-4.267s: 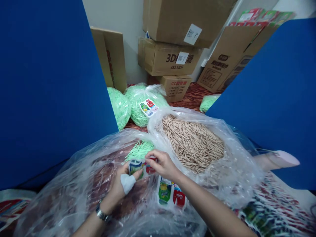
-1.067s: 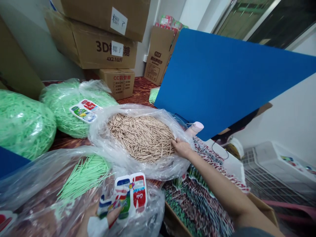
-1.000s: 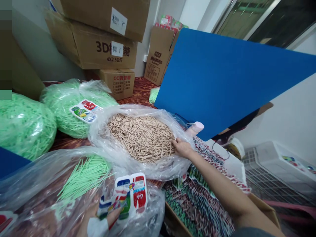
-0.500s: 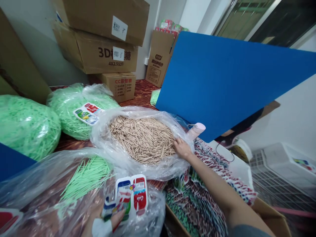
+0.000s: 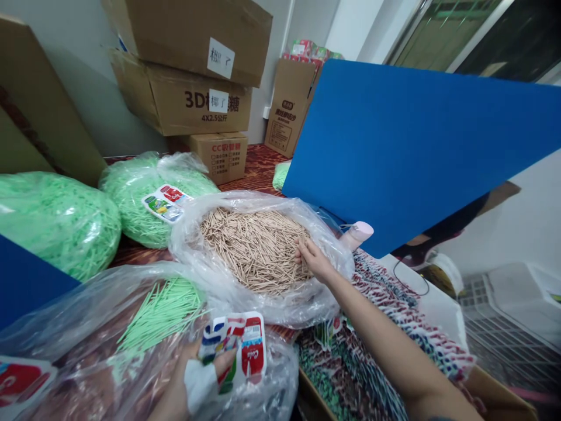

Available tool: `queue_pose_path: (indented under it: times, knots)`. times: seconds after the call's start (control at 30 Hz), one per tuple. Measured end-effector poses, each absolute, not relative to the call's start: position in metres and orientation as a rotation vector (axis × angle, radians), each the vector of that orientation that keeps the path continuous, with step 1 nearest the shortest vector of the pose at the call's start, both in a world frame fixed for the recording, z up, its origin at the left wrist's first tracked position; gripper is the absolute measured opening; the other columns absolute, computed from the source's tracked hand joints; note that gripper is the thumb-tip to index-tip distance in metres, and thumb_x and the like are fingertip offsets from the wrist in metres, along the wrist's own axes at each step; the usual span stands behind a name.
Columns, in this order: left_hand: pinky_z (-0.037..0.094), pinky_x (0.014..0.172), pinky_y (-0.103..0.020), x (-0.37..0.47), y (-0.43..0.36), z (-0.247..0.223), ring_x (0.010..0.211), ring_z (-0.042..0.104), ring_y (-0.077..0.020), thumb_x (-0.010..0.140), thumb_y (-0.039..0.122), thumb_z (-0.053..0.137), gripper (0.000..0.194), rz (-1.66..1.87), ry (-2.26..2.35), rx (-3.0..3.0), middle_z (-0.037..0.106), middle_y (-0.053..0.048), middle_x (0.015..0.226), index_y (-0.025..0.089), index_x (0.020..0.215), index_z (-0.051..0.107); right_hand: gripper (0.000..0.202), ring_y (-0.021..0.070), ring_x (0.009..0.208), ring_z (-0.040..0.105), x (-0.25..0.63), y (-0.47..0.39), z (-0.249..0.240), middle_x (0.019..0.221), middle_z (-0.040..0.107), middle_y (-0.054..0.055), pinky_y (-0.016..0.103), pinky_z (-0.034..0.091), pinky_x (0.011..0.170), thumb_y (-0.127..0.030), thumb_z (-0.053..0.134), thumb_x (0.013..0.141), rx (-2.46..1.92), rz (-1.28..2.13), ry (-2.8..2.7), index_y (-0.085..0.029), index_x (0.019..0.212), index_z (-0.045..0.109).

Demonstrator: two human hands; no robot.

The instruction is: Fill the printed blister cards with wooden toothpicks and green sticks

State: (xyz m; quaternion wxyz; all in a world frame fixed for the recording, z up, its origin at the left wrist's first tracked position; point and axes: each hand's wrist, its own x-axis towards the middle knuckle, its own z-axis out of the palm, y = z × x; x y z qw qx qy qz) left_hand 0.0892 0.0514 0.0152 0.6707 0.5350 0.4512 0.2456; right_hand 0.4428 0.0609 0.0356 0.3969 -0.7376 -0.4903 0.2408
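Observation:
My left hand (image 5: 204, 374), with a white wrap near the thumb, is closed around a few printed Cola cards (image 5: 252, 351) at the lower middle. My right hand (image 5: 313, 260) reaches into an open clear plastic bag (image 5: 272, 307) full of thin tan sticks (image 5: 254, 248). Its curled fingers pinch some sticks at the right side of the heap; their tips are partly hidden among them. Left of the cards, light green sticks (image 5: 162, 313) lie in another clear bag (image 5: 87, 298).
Two bulging bags of green sticks, one nearer (image 5: 56, 219) and one farther (image 5: 144, 181), stand at left. Stacked cartons (image 5: 188, 99) rise behind. A blue board (image 5: 403, 146) leans at right, above a carton of multicoloured wrapped sticks (image 5: 350, 362) and a white crate (image 5: 504, 327).
My right hand has moved left from the bag's edge onto the tan sticks, its fingers curling in. My left hand keeps the cards and has shifted slightly. The view has moved a little.

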Motion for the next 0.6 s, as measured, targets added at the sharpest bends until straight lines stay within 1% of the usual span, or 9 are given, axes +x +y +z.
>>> queue_pose_path:
  times: [0.07, 0.13, 0.2, 0.3, 0.37, 0.47, 0.5, 0.53, 0.6]
  knots:
    - [0.059, 0.072, -0.037, 0.093, 0.053, 0.012, 0.077, 0.072, -0.0297, 0.062, 0.047, 0.078, 0.042, 0.592, 0.953, 1.184, 0.078, -0.011, 0.086, 0.014, 0.088, 0.073, 0.049, 0.0177, 0.067, 0.066, 0.430, 0.067, 0.037, 0.077, 0.064, 0.002, 0.032, 0.054, 0.060, -0.064, 0.033, 0.087, -1.743, 0.714, -1.150, -0.021, 0.105, 0.048]
    - [0.058, 0.074, -0.037, 0.096, 0.055, 0.012, 0.079, 0.071, -0.0290, 0.065, 0.045, 0.076, 0.040, 0.617, 0.936, 1.154, 0.077, -0.012, 0.087, 0.013, 0.089, 0.072, 0.050, 0.0181, 0.067, 0.067, 0.418, 0.071, 0.039, 0.077, 0.065, 0.002, 0.032, 0.055, 0.060, -0.069, 0.040, 0.081, -1.647, 0.791, -1.093, -0.022, 0.097, 0.049]
    - [0.057, 0.072, -0.036, 0.099, 0.058, 0.014, 0.076, 0.071, -0.0283, 0.066, 0.044, 0.075, 0.038, 0.600, 0.954, 1.154, 0.077, -0.011, 0.083, 0.012, 0.086, 0.070, 0.049, 0.0187, 0.067, 0.068, 0.406, 0.075, 0.041, 0.077, 0.066, 0.002, 0.033, 0.055, 0.061, -0.069, 0.047, 0.078, -1.562, 0.858, -1.028, -0.022, 0.092, 0.048]
    - [0.056, 0.070, -0.034, 0.102, 0.063, 0.018, 0.074, 0.070, -0.0261, 0.068, 0.040, 0.074, 0.033, 0.612, 0.968, 1.198, 0.076, -0.011, 0.082, 0.011, 0.084, 0.070, 0.045, 0.0186, 0.066, 0.067, 0.394, 0.082, 0.040, 0.076, 0.066, 0.001, 0.036, 0.055, 0.065, -0.063, 0.056, 0.075, -1.446, 0.937, -0.896, -0.023, 0.093, 0.048]
    - [0.055, 0.068, -0.032, 0.103, 0.065, 0.019, 0.072, 0.069, -0.0241, 0.068, 0.039, 0.074, 0.032, 0.652, 0.976, 1.216, 0.075, -0.009, 0.081, 0.011, 0.083, 0.069, 0.043, 0.0186, 0.068, 0.066, 0.393, 0.086, 0.038, 0.077, 0.066, 0.001, 0.037, 0.055, 0.071, -0.061, 0.057, 0.077, -1.459, 0.901, -0.890, -0.023, 0.096, 0.049]
    - [0.052, 0.061, -0.029, 0.102, 0.065, 0.019, 0.065, 0.065, -0.0206, 0.070, 0.037, 0.073, 0.028, 0.673, 0.991, 1.220, 0.073, -0.007, 0.075, 0.012, 0.079, 0.067, 0.040, 0.0209, 0.082, 0.065, 0.390, 0.089, 0.039, 0.084, 0.066, 0.004, 0.040, 0.052, 0.082, -0.060, 0.052, 0.081, -1.625, 0.705, -1.042, -0.022, 0.093, 0.050]
    - [0.051, 0.061, -0.028, 0.102, 0.065, 0.019, 0.065, 0.065, -0.0196, 0.071, 0.036, 0.073, 0.027, 0.688, 0.978, 1.215, 0.072, -0.006, 0.075, 0.012, 0.080, 0.066, 0.038, 0.0214, 0.086, 0.064, 0.385, 0.089, 0.042, 0.086, 0.066, 0.005, 0.040, 0.051, 0.084, -0.059, 0.051, 0.082, -1.644, 0.650, -1.072, -0.022, 0.092, 0.050]
    - [0.051, 0.062, -0.028, 0.101, 0.065, 0.018, 0.066, 0.064, -0.0189, 0.072, 0.035, 0.072, 0.026, 0.708, 0.955, 1.209, 0.071, -0.005, 0.077, 0.012, 0.084, 0.066, 0.037, 0.0213, 0.087, 0.064, 0.378, 0.089, 0.046, 0.085, 0.066, 0.005, 0.040, 0.050, 0.085, -0.057, 0.051, 0.083, -1.618, 0.621, -1.067, -0.022, 0.092, 0.050]
    - [0.050, 0.064, -0.027, 0.100, 0.064, 0.018, 0.069, 0.063, -0.0176, 0.075, 0.031, 0.070, 0.024, 0.755, 0.911, 1.225, 0.070, -0.004, 0.080, 0.014, 0.091, 0.065, 0.033, 0.0192, 0.081, 0.064, 0.355, 0.084, 0.060, 0.079, 0.062, 0.001, 0.040, 0.051, 0.083, -0.053, 0.050, 0.086, -1.433, 0.672, -0.981, -0.023, 0.096, 0.048]
